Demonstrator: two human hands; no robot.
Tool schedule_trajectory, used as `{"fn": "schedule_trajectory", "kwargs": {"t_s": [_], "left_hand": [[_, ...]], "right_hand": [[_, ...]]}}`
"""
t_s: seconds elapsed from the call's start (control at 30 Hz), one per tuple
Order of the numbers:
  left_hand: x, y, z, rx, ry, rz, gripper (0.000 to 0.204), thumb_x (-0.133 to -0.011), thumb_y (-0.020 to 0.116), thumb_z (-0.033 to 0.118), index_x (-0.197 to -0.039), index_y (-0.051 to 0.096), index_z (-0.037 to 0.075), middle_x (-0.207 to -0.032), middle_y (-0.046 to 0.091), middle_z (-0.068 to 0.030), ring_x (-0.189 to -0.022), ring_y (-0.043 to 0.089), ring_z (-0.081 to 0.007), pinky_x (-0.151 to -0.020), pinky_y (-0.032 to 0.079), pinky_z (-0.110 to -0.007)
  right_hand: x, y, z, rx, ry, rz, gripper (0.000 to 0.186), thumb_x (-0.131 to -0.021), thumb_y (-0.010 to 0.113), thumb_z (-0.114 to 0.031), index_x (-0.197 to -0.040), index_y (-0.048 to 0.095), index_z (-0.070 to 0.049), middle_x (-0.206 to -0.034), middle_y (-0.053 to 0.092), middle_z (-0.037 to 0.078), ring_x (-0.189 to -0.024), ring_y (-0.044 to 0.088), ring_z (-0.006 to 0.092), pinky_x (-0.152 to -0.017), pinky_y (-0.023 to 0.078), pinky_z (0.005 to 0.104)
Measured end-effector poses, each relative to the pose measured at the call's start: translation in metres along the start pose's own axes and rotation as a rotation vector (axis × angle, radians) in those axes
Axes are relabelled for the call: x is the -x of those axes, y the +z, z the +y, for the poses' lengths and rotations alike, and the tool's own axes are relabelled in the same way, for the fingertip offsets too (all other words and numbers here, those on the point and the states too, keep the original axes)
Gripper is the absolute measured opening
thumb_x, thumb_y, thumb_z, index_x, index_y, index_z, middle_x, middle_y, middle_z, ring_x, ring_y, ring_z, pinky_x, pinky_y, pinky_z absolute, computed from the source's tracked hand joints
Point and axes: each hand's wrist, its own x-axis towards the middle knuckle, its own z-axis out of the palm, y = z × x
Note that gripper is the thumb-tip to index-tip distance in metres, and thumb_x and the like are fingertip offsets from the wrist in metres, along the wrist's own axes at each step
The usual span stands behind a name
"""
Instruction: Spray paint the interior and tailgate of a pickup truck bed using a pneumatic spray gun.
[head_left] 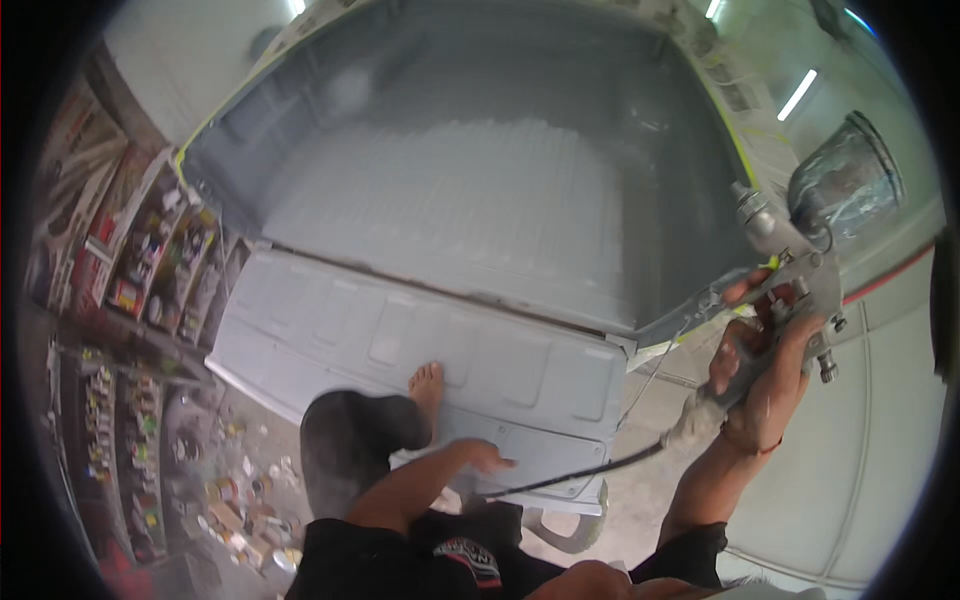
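Note:
My right hand (765,340) is wrapped round the handle of a metal spray gun (800,265), raised at the right. A clear, stained paint cup (848,185) sits on the gun. From below the grip a dark air hose (600,470) runs down to the left, toward my lap. My left hand (485,457) hangs low over the tailgate, just above the hose, with its fingers stretched to the right and nothing visible in them. The lowered tailgate (400,310) and the truck bed (420,190) are grey; the bed's middle looks lighter than its dark walls.
My bare foot (427,385) rests on the tailgate. Yellow-green masking tape (735,140) lines the bed's rim. Shelves (165,265) with cans and bottles stand at the left, above a floor cluttered with containers (250,500). A pale wall (880,450) is on the right.

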Motion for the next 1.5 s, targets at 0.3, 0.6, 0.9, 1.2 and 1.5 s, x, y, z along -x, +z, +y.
{"fn": "schedule_trajectory", "kwargs": {"t_s": [0.3, 0.6, 0.9, 1.2, 1.5], "left_hand": [[0.186, -0.082, 0.059, 0.64, 0.662, 0.254, 0.07, -0.084, 0.067, 0.064, -0.104, 0.063, -0.003, -0.097, 0.065, -0.0141, -0.086, 0.061, -0.0251, -0.079, 0.05, -0.035], [0.282, -0.339, 0.096, 0.784, -0.142, 1.639, 0.08, -0.068, 0.086, 0.047, -0.129, 0.054, 0.006, -0.115, 0.062, -0.0215, -0.116, 0.055, -0.0428, -0.103, 0.042, -0.05], [0.47, -0.667, 0.033, 1.002, 0.075, 0.677, 0.059, -0.097, 0.046, 0.059, -0.105, 0.068, 0.005, -0.099, 0.07, -0.0235, -0.099, 0.066, -0.0423, -0.086, 0.05, -0.047], [0.467, -0.96, -0.239, 0.953, -0.265, 1.073, 0.045, -0.099, 0.046, 0.043, -0.12, 0.064, 0.008, -0.107, 0.067, -0.0271, -0.103, 0.065, -0.0419, -0.088, 0.05, -0.052], [0.422, -1.027, -0.332, 1.447, 0.216, 0.986, 0.05, -0.101, 0.05, 0.045, -0.134, 0.06, 0.009, -0.128, 0.065, -0.0112, -0.112, 0.064, -0.0288, -0.104, 0.046, -0.041]], "right_hand": [[-0.254, 0.168, -0.052, 0.36, -0.108, -0.02, 0.058, -0.104, 0.041, -0.055, -0.126, 0.053, -0.002, -0.104, 0.064, 0.009, -0.055, 0.046, 0.0061, -0.041, 0.034, 0.0217], [-0.444, 0.363, -0.153, 0.299, 0.123, 0.021, 0.053, -0.102, 0.046, -0.053, -0.127, 0.052, -0.006, -0.1, 0.061, 0.01, -0.049, 0.044, 0.0083, -0.035, 0.035, 0.0218], [-0.631, 0.551, -0.142, 0.503, 0.195, -0.458, 0.038, -0.099, 0.059, -0.04, -0.115, 0.058, -0.006, -0.083, 0.058, 0.002, -0.058, 0.044, 0.0054, -0.047, 0.032, 0.0213], [-0.734, 0.866, 0.044, 0.372, 0.519, -0.569, 0.027, -0.101, 0.058, -0.029, -0.106, 0.06, -0.003, -0.089, 0.065, 0.002, -0.049, 0.044, 0.0018, -0.04, 0.033, 0.0209], [-0.716, 1.074, 0.169, 0.411, 0.67, -0.748, 0.046, -0.1, 0.054, -0.051, -0.106, 0.057, -0.006, -0.093, 0.063, 0.004, -0.052, 0.048, 0.0068, -0.043, 0.037, 0.0225]]}}
